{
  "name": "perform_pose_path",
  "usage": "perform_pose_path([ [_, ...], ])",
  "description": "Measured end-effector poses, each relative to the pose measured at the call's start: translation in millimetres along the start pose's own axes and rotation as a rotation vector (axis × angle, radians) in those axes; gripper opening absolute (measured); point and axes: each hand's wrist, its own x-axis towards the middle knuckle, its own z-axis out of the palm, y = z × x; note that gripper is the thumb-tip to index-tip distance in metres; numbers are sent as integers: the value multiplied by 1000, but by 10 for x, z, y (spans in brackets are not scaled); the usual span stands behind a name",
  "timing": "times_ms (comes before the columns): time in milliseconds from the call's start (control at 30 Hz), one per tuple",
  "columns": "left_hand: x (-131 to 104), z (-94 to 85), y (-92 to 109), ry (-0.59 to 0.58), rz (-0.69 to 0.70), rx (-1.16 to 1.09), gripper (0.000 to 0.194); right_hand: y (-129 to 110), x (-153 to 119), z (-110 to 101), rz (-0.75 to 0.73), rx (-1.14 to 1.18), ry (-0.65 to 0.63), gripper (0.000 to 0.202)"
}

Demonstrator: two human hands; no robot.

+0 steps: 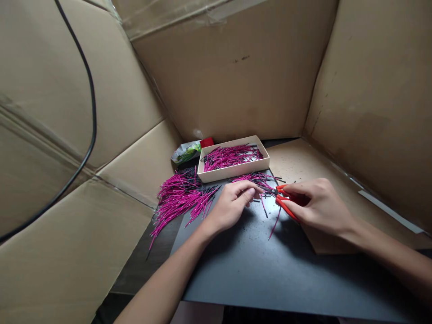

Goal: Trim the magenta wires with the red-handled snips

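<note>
My left hand [236,200] is closed in a pinch above the dark work surface, its fingertips on what looks like a thin wire, mostly hidden by the fingers. Facing it, my right hand [317,204] grips red-handled pliers [286,204]. Their dark metal jaws point left, close to my left fingertips. Just behind my hands lies a loose bunch of magenta wires with black ends [248,178]. One single wire [276,222] rests on the surface below the pliers.
A shallow cream box [232,171] full of magenta wires stands at the back. To its left spreads a large wire pile [184,193], with a green-and-white packet [185,152] behind. Cardboard walls [232,81] enclose the surface; a black cable [92,99] hangs at left.
</note>
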Motion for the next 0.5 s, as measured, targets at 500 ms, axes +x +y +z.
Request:
perform_pose_path([
  [500,-2,-5,-13,4,3,38,22,13,10,17,16,29,9,17],
])
